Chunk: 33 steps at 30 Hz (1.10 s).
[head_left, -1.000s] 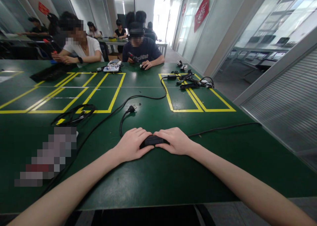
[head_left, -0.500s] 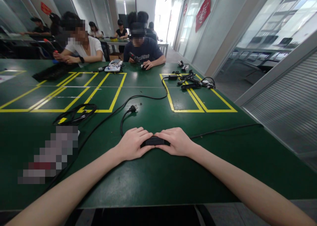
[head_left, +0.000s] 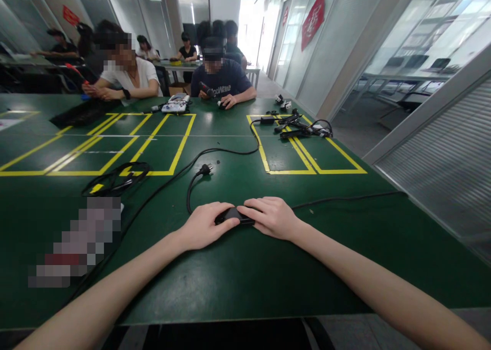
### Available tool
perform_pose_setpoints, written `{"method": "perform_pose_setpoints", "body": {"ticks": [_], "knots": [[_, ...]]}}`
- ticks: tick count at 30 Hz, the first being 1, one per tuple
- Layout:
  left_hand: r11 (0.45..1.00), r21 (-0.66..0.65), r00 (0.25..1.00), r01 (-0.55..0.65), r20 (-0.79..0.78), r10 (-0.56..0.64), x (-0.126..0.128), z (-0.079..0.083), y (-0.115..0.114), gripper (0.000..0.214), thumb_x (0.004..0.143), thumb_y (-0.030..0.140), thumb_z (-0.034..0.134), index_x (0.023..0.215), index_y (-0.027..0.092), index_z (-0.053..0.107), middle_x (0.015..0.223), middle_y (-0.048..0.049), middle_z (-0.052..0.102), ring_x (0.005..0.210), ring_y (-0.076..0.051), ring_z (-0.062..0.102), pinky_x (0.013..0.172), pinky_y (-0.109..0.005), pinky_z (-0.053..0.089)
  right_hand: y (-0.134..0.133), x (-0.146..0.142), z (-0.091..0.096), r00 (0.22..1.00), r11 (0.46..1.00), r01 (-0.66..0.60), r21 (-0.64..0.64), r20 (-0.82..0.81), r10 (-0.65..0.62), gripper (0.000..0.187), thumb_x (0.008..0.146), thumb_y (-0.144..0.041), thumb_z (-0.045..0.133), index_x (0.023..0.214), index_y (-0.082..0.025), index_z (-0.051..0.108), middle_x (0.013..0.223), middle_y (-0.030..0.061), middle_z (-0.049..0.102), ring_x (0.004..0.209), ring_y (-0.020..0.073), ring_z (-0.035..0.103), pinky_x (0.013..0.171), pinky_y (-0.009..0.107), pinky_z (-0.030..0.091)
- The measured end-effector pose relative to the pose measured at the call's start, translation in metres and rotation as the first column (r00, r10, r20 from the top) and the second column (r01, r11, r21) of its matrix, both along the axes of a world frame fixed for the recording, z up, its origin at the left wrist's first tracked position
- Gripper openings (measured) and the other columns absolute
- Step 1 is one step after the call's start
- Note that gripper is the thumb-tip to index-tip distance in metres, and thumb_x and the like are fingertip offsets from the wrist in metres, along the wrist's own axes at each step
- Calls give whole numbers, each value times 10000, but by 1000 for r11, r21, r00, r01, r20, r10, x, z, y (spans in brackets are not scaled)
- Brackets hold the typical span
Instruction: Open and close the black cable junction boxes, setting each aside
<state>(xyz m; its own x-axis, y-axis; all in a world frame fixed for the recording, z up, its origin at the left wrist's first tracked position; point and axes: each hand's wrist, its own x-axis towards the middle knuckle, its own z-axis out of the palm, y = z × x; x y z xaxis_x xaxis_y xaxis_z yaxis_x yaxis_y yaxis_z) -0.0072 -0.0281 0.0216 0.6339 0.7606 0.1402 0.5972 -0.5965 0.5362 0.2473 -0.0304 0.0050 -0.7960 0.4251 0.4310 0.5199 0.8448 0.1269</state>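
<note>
A black power adapter [head_left: 232,215] lies on the green table [head_left: 245,273] right in front of me. My left hand [head_left: 203,225] curls over its left end and my right hand [head_left: 270,218] covers its right end, fingers wrapped on it. A thin black cable [head_left: 345,198] runs from under my right hand to the right. Another black cord with a plug [head_left: 203,170] loops away just beyond my left hand.
Yellow tape rectangles [head_left: 303,155] mark the table. A pile of black adapters and cables [head_left: 301,126] sits far right. A coiled black cable [head_left: 115,178] lies at left. Two people sit across the table with devices [head_left: 174,104]; more people sit behind.
The adapter has tilted slightly; my right hand has slid a little left over it and my left hand has shifted back along its left end.
</note>
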Motion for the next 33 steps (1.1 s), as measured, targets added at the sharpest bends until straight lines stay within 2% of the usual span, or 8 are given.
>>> {"method": "perform_pose_setpoints", "body": {"ticks": [4, 8, 11, 15, 21, 24, 28, 33], "knots": [[984, 166, 998, 58, 25, -63, -3, -5, 1, 424, 1035, 526, 546, 1255, 186, 671, 1034, -83, 724, 932, -236, 667, 805, -341, 536, 0, -4, 3, 993, 970, -26, -240, -120, -3, 464, 960, -350, 630, 1383, -182, 540, 1192, 128, 711, 954, 236, 712, 775, 328, 537], [945, 305, 992, 122, -13, -124, -4, -9, 5, 437, 1028, 530, 566, 1259, 170, 659, 1023, -92, 703, 917, -243, 647, 794, -360, 532, -1, -5, 4, 954, 834, -60, -548, -277, -114, 457, 963, -346, 634, 1373, -202, 494, 1022, 59, 726, 779, 189, 683, 716, 304, 521], [941, 322, 994, 105, -14, -106, -4, -9, 8, 449, 1003, 529, 615, 1264, 165, 650, 1019, -87, 703, 910, -239, 652, 792, -354, 531, -1, -6, 2, 919, 759, -60, -648, -333, -211, 362, 985, -271, 596, 1324, -216, 482, 878, -8, 673, 604, 133, 573, 608, 261, 453], [955, 285, 997, 79, -14, -78, -4, -9, 7, 343, 992, 485, 644, 1100, 163, 690, 914, -60, 698, 832, -219, 649, 730, -324, 511, -2, -7, 1, 926, 772, -70, -632, -328, -184, 276, 955, -268, 649, 1199, -226, 528, 868, -21, 643, 591, 120, 534, 603, 252, 424], [959, 269, 996, 92, -4, -95, -2, -9, 5, 314, 1028, 465, 590, 952, 174, 677, 871, -50, 697, 804, -208, 646, 702, -313, 506, -2, -5, 8, 968, 862, -73, -502, -243, -59, 148, 1000, -272, 582, 1130, -203, 570, 955, 45, 682, 763, 177, 634, 698, 280, 463], [955, 285, 996, 76, 26, -87, -3, -10, 5, 339, 1029, 489, 577, 1135, 179, 665, 986, -70, 724, 886, -225, 680, 765, -339, 550, -1, -6, 7, 968, 887, -70, -456, -247, -51, 102, 1032, -270, 520, 1088, -206, 577, 985, 63, 688, 815, 189, 650, 728, 291, 474], [895, 432, 992, 113, -7, -122, -5, -12, 5, 658, 954, 535, 674, 1478, 189, 478, 1301, -144, 675, 1138, -290, 674, 937, -417, 564, -2, -9, 4, 923, 879, -83, -469, -369, -109, 92, 1037, -282, 507, 1054, -217, 570, 933, 41, 676, 747, 172, 618, 677, 283, 456], [798, 564, 976, 213, -167, -142, -5, -13, 7, 489, 1043, 274, 537, 1513, 186, 435, 1251, -134, 696, 1049, -251, 703, 874, -378, 558, -5, -9, 4, 860, 791, -128, -598, -464, -211, 141, 1038, -350, 526, 1065, -221, 575, 872, 15, 641, 684, 153, 554, 638, 276, 433]]}}
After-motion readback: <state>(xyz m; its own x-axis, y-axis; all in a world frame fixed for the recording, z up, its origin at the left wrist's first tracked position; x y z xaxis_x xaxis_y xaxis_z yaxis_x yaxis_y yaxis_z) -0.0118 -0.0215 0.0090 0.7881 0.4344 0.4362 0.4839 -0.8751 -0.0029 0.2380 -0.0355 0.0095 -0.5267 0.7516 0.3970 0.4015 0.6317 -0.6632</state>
